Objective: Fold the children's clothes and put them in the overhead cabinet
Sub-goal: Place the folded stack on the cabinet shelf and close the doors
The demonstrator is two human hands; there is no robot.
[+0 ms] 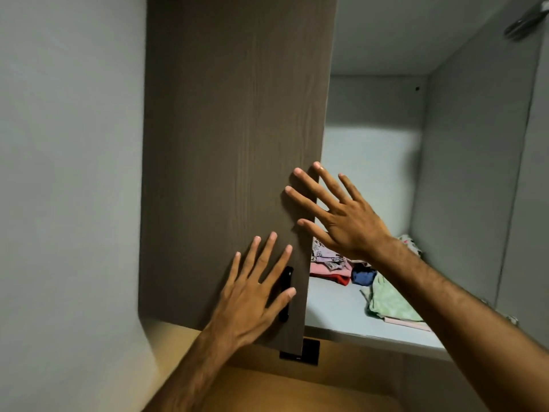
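- Head view: folded children's clothes [341, 264] lie on the overhead cabinet [371, 334] shelf, lower right.
- Left hand [255, 289] and right hand [338, 215], fingers spread, reach flat toward the door [231, 144], centre frame.
- Apparently only closing remains.

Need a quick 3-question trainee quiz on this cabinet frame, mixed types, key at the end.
1. True or false: the left hand grips the black handle.
2. Where do the folded clothes lie? A) on the cabinet shelf B) on the floor C) in the right hand
3. Fill in: both hands lie flat, fingers spread, on or at the edge of the brown cabinet ____.

Key: 1 false, its straight fingers lie over the handle; 2 A; 3 door.
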